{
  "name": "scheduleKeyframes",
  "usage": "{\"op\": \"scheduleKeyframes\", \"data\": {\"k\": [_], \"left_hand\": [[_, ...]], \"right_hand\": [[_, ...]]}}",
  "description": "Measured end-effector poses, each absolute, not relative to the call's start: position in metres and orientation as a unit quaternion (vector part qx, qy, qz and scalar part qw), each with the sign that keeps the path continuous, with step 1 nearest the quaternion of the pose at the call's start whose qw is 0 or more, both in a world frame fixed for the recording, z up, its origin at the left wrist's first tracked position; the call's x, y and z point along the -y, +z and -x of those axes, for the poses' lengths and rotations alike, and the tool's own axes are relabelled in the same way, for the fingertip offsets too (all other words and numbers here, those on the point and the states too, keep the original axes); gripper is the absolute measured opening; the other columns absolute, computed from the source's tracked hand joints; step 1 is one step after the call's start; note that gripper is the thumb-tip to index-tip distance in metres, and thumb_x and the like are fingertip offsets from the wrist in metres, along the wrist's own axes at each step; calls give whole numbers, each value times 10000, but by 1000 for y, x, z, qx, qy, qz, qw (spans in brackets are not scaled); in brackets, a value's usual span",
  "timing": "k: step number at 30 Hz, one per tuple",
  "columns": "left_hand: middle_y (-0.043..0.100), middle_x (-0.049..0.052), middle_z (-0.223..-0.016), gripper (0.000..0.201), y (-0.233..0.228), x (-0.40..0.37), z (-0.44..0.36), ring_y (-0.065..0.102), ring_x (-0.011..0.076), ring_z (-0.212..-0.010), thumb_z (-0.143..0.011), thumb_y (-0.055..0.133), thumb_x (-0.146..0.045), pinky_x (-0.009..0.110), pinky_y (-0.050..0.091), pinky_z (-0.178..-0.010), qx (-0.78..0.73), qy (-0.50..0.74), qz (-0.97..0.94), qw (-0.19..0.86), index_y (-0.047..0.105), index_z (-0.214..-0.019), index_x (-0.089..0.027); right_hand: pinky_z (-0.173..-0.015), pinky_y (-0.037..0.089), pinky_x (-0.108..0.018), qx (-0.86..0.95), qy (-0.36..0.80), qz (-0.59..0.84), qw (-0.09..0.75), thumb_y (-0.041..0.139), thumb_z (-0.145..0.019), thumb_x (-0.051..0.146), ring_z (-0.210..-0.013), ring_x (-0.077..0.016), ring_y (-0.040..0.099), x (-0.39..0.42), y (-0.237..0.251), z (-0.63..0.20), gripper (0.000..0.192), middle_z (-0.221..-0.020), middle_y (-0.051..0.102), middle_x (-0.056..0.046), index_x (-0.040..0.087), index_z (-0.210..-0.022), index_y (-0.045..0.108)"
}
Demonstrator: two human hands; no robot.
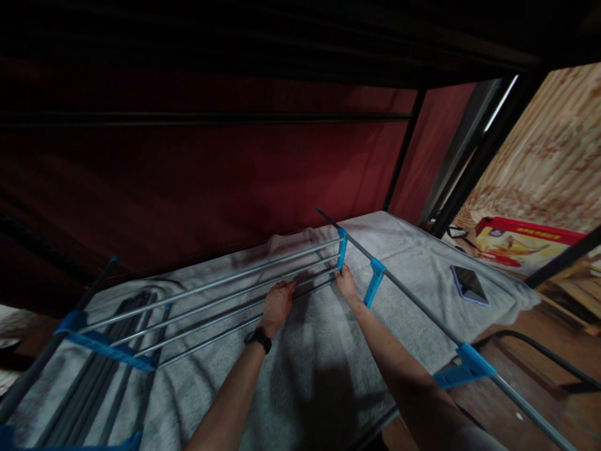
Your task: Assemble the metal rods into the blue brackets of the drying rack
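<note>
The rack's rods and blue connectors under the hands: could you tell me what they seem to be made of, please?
The rods look like metal with a smooth grey sheen, catching light along their length. The blue connectors look like moulded plastic, matte and evenly coloured, though I cannot be sure.

Left hand (278,305) reaches forward, palm down; right hand (346,282) curled, grip closed.

Dim bunk interior: dark red curtain (211,181) from 9 to 12 o'clock; wood-grain wall (554,156) at 2 o'clock; brown floor (526,369) at 4 o'clock.
</note>
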State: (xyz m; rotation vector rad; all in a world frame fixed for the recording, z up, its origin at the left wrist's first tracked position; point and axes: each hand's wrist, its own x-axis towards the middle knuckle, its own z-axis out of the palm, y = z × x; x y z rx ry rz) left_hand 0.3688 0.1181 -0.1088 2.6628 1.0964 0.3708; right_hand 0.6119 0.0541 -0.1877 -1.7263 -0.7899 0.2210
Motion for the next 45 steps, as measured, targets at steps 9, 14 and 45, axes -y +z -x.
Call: {"op": "scheduleKeyframes", "data": {"k": [9, 14, 45], "left_hand": [[695, 92, -1123, 389, -112, -121, -368, 629, 204, -1048, -980, 414, -166, 312, 454, -960, -365, 128, -915, 114, 651, -1286, -202], [703, 104, -1102, 387, -113, -119, -369, 633, 204, -1047, -979, 412, -161, 309, 460, -949, -364, 136, -915, 107, 656, -1279, -187], [574, 186, -1189, 338, -174, -79, -144, 522, 289, -1191, -853, 496, -124, 448, 414, -1061, -781, 399, -480, 28, 535, -1185, -76]], "right_hand": [[-937, 451, -363, 333, 72, 747, 570, 468, -816, 229, -981, -227, 597, -57, -191, -609, 170, -988, 671, -88, 204, -941, 580], [-922, 453, -363, 329, 58, 755, 565, 462, -808, 221, -939, -228, 596, -59, -195, -608, 144, -939, 661, -81, 209, -908, 566], [-1090, 389, -459, 707, -26, 632, 317, 386, -853, 83, -1266, -247, 485, -24, -222, -457, 526, -1298, 589, -113, 205, -1341, 539]]}}
